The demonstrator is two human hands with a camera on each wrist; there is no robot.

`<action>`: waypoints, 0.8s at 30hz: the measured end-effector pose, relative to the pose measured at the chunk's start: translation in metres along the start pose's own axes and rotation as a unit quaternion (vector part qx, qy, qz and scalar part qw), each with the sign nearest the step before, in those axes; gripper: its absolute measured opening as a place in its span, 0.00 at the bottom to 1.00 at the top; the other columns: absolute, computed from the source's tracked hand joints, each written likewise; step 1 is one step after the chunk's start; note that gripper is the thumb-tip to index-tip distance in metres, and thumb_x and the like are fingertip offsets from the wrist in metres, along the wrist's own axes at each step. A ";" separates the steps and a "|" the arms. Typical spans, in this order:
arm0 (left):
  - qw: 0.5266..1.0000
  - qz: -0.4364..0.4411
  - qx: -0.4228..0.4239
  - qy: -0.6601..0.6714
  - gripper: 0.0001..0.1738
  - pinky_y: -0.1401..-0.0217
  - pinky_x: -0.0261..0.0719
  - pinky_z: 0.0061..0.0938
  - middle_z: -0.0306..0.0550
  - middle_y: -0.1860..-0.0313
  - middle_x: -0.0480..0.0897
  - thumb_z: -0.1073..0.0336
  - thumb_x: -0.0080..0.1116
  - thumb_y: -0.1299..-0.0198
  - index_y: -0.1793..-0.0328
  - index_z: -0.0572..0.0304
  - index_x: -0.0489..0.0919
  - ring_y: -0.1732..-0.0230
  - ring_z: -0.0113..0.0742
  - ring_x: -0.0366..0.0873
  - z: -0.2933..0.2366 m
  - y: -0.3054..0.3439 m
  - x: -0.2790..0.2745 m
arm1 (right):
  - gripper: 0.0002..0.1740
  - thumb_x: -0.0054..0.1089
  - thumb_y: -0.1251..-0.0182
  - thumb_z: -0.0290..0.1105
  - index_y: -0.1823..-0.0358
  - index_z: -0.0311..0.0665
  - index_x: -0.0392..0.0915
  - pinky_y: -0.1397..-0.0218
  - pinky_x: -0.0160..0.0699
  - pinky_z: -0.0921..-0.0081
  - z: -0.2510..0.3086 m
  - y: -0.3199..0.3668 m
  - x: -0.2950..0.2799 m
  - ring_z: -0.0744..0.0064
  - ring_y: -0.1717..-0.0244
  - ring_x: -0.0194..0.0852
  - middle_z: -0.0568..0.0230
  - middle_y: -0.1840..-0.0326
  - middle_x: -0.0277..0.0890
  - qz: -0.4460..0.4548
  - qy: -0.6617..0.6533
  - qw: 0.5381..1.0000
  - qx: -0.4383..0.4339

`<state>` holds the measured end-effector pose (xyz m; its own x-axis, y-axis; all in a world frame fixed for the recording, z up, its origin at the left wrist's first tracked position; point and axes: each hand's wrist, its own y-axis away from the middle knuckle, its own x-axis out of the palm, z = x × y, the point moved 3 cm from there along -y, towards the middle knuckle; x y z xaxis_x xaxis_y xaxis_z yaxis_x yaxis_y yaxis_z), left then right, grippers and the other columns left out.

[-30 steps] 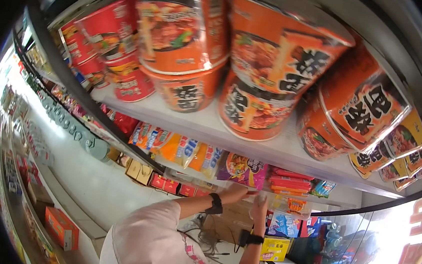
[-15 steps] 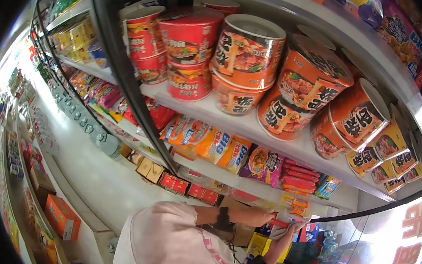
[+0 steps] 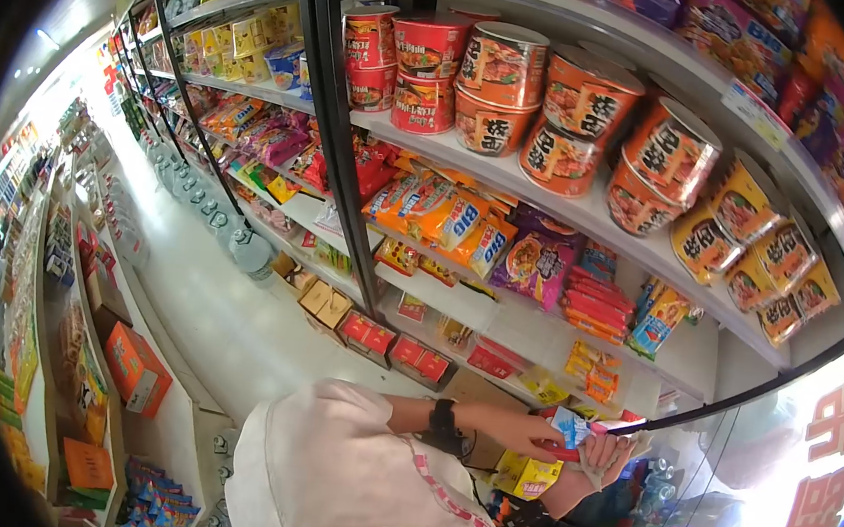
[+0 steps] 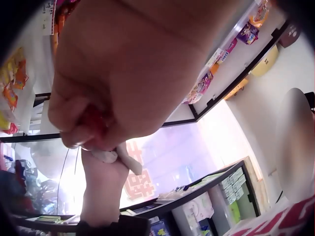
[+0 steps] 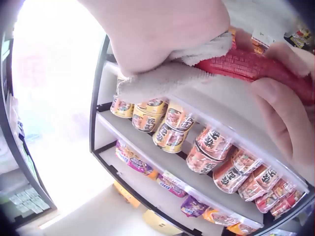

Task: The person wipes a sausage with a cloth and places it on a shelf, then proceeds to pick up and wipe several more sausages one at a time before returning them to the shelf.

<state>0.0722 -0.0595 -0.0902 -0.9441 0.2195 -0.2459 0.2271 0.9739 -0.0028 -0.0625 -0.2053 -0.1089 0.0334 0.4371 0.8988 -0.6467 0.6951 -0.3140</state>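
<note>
In front of the lower shelves, my left hand [image 3: 526, 431] grips a red stick-shaped packet [image 5: 251, 66], its fingers and thumb curled round one end. My right hand [image 3: 606, 457] holds a grey-white cloth [image 5: 162, 81], which wraps the packet's other end. In the left wrist view the left hand [image 4: 123, 73] hides most of the packet, and a corner of cloth [image 4: 130, 160] hangs below the fingers. The two hands are close together, the packet spanning between them in the right wrist view.
Stacked orange noodle tubs [image 3: 565, 125] stand on the shelf above. Bagged snacks [image 3: 441, 215] and red packets [image 3: 594, 304] lie one shelf lower. A dark shelf post [image 3: 338, 136] rises at the left, and red boxes [image 3: 368, 334] sit near the floor. A yellow box [image 3: 524, 476] is beneath the hands.
Both hands have moved right and away from the shelf, the red packet and cloth now showing between them. The head view has pulled back, so more of the shelves shows.
</note>
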 end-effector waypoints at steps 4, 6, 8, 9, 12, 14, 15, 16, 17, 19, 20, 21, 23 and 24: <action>0.992 -0.076 0.035 -0.099 0.19 0.63 0.75 0.39 0.57 0.67 0.83 0.53 0.63 0.29 0.49 0.65 0.79 0.67 0.49 0.82 -0.026 0.007 0.035 | 0.22 0.37 0.12 0.46 0.60 0.42 0.76 0.83 0.47 0.80 0.041 0.041 -0.006 0.82 0.87 0.43 0.75 0.86 0.53 -0.088 0.024 0.992 -0.090; 0.989 -0.109 0.033 -0.097 0.17 0.63 0.75 0.41 0.58 0.69 0.83 0.55 0.63 0.29 0.53 0.65 0.79 0.68 0.52 0.82 -0.040 0.010 0.047 | 0.19 0.39 0.12 0.45 0.57 0.41 0.74 0.78 0.53 0.81 0.040 0.052 0.007 0.81 0.81 0.51 0.73 0.79 0.56 -0.152 -0.030 0.982 -0.106; 0.980 -0.158 0.037 -0.114 0.17 0.62 0.76 0.42 0.60 0.67 0.82 0.56 0.61 0.28 0.53 0.67 0.79 0.66 0.56 0.82 -0.060 0.014 0.056 | 0.15 0.43 0.13 0.43 0.54 0.41 0.72 0.74 0.56 0.81 0.031 0.054 0.033 0.80 0.76 0.53 0.72 0.75 0.57 -0.268 -0.065 0.952 -0.136; 0.975 -0.184 0.039 -0.121 0.17 0.61 0.76 0.43 0.61 0.67 0.82 0.56 0.60 0.28 0.54 0.67 0.79 0.65 0.58 0.82 -0.068 0.017 0.059 | 0.13 0.50 0.16 0.42 0.47 0.40 0.71 0.64 0.68 0.80 0.028 0.060 0.019 0.79 0.67 0.65 0.69 0.67 0.64 -0.170 0.086 0.972 -0.136; 0.949 -0.285 0.092 -0.100 0.18 0.58 0.77 0.45 0.63 0.65 0.82 0.56 0.58 0.26 0.53 0.68 0.79 0.63 0.62 0.81 -0.087 0.022 0.066 | 0.17 0.55 0.18 0.43 0.40 0.39 0.71 0.54 0.77 0.75 -0.018 0.073 0.121 0.76 0.57 0.74 0.67 0.59 0.73 -0.317 0.210 0.923 -0.066; 0.963 -0.249 0.028 -0.098 0.20 0.57 0.77 0.45 0.64 0.64 0.82 0.54 0.57 0.26 0.54 0.69 0.80 0.62 0.62 0.81 -0.094 0.031 0.060 | 0.21 0.58 0.19 0.43 0.36 0.39 0.70 0.45 0.78 0.72 -0.020 0.073 0.125 0.73 0.47 0.77 0.65 0.50 0.76 -0.299 0.216 0.927 -0.069; 0.962 -0.249 0.027 -0.105 0.20 0.58 0.77 0.44 0.64 0.64 0.82 0.53 0.57 0.26 0.54 0.69 0.80 0.63 0.61 0.81 -0.098 0.038 0.058 | 0.20 0.59 0.20 0.42 0.36 0.39 0.70 0.45 0.78 0.72 -0.021 0.074 0.125 0.74 0.47 0.77 0.65 0.50 0.76 -0.278 0.223 0.933 -0.052; 0.961 -0.250 0.026 -0.112 0.21 0.59 0.77 0.44 0.64 0.65 0.82 0.53 0.57 0.26 0.55 0.69 0.80 0.64 0.59 0.82 -0.104 0.046 0.056 | 0.20 0.59 0.20 0.41 0.36 0.39 0.71 0.45 0.78 0.72 -0.023 0.076 0.126 0.74 0.47 0.77 0.65 0.50 0.76 -0.257 0.229 0.938 -0.035; 0.970 -0.231 -0.032 -0.076 0.21 0.62 0.79 0.37 0.57 0.67 0.83 0.53 0.62 0.28 0.56 0.69 0.80 0.67 0.45 0.83 -0.107 0.056 0.055 | 0.17 0.59 0.20 0.40 0.39 0.38 0.72 0.47 0.78 0.73 -0.026 0.075 0.124 0.76 0.49 0.76 0.67 0.51 0.76 -0.249 0.214 0.944 -0.026; 0.967 -0.247 0.000 -0.063 0.19 0.63 0.79 0.32 0.51 0.68 0.84 0.55 0.66 0.31 0.56 0.68 0.81 0.68 0.36 0.82 -0.087 0.067 0.052 | 0.16 0.58 0.19 0.40 0.41 0.38 0.72 0.51 0.77 0.75 -0.032 0.070 0.121 0.77 0.52 0.75 0.68 0.54 0.76 -0.190 0.223 0.956 -0.032; 0.965 -0.255 0.015 -0.056 0.18 0.64 0.80 0.30 0.48 0.69 0.84 0.56 0.67 0.32 0.55 0.68 0.82 0.68 0.31 0.82 -0.086 0.075 0.050 | 0.15 0.57 0.19 0.40 0.42 0.38 0.73 0.53 0.76 0.76 -0.036 0.068 0.129 0.78 0.54 0.74 0.68 0.55 0.76 -0.161 0.227 0.960 -0.034; 0.963 -0.261 0.011 -0.067 0.17 0.63 0.80 0.28 0.47 0.68 0.84 0.57 0.69 0.33 0.54 0.67 0.82 0.67 0.29 0.81 -0.086 0.085 0.047 | 0.15 0.57 0.18 0.41 0.43 0.39 0.73 0.55 0.75 0.76 -0.038 0.066 0.137 0.78 0.56 0.74 0.68 0.58 0.75 -0.179 0.237 0.954 -0.037; 0.958 -0.274 0.002 -0.089 0.16 0.62 0.81 0.25 0.45 0.67 0.85 0.60 0.71 0.35 0.52 0.66 0.84 0.66 0.26 0.81 -0.089 0.114 0.037 | 0.14 0.56 0.18 0.42 0.46 0.39 0.73 0.60 0.74 0.77 -0.044 0.059 0.155 0.78 0.61 0.72 0.68 0.62 0.74 -0.214 0.255 0.942 -0.042; 0.954 -0.290 0.006 -0.081 0.16 0.62 0.81 0.26 0.45 0.66 0.86 0.61 0.72 0.35 0.50 0.66 0.84 0.65 0.26 0.82 -0.089 0.127 0.033 | 0.14 0.56 0.18 0.43 0.47 0.39 0.73 0.61 0.73 0.77 -0.052 0.056 0.156 0.78 0.63 0.72 0.68 0.64 0.74 -0.164 0.222 0.961 -0.029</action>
<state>0.0487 0.0770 -0.0123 -0.8628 -0.3689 -0.3456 -0.3186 0.9277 -0.1948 -0.0540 -0.0692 -0.0023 0.5576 0.3804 0.7378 -0.5023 0.8622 -0.0648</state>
